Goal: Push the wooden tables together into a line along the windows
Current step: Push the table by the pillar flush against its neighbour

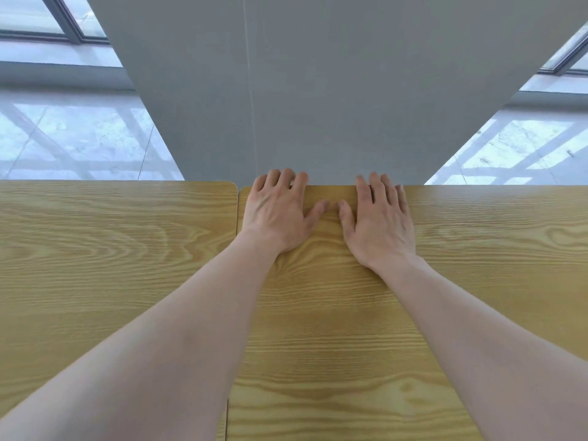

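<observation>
Two wooden tables with pale grain fill the lower half of the head view, side by side with a thin seam between them. The left table (111,249) ends at a rounded far corner; its far edge lies slightly further out than that of the right table (493,265). My left hand (280,211) and my right hand (380,221) lie palm down on the right table near the seam. The fingers of both hands curl over that table's far edge, thumbs almost touching.
A broad grey pillar (318,90) rises straight beyond the far edge. Windows (47,20) with dark frames show at the upper left and upper right, above pale glossy floor (79,141) on both sides of the pillar.
</observation>
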A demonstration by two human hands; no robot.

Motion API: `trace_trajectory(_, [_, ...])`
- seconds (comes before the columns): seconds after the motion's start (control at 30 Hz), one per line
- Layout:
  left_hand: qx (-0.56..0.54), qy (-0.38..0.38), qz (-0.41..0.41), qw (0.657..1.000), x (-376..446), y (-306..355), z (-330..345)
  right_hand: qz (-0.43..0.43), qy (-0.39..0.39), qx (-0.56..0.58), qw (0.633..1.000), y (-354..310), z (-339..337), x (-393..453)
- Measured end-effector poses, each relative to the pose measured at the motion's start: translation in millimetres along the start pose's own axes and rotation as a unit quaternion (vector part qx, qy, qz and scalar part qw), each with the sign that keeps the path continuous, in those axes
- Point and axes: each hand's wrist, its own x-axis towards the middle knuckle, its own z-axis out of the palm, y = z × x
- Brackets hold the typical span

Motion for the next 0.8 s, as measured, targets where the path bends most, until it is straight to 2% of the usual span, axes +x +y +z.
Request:
trace_trajectory(0.2, [-0.016, 0.073, -0.002, 0.997, -56, 5, -13, -0.029, 0.04, 0.058, 0.997, -8, 2, -75])
trace_trajectory(0.4, [-0.033, 0.059, -0.032, 0.997, -152, 31, -24, -0.028, 0.034, 0.067, 0.997, -4, -6, -166])
trace_trajectory(0.8, [-0.071, 0.035, -0.097, 0.992, -412, 140, -12, -0.054, 0.028, 0.084, 0.995, 19, -11, -408])
